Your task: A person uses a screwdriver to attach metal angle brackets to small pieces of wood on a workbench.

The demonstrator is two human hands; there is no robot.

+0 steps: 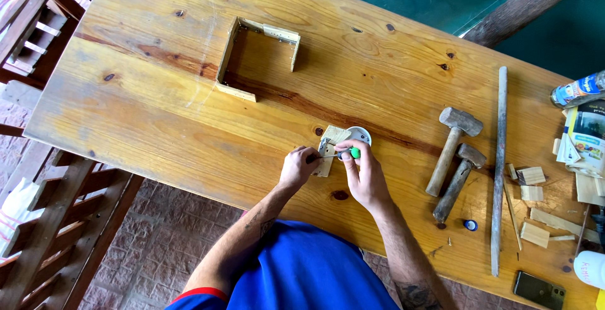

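spanning brick paving, knotty (varnished) table [157, 95]

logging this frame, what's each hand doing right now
Left hand: closed, pinching the small wooden block.
Right hand: closed on the green-handled screwdriver.

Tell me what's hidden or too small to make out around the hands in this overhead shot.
Head view:
- Screwdriver tip: too small, behind the left hand.
- Metal fitting on the wood piece: too small to identify.
- White dish: partly hidden by the wood piece and the right hand.
- Bottle: cut off by the right edge.
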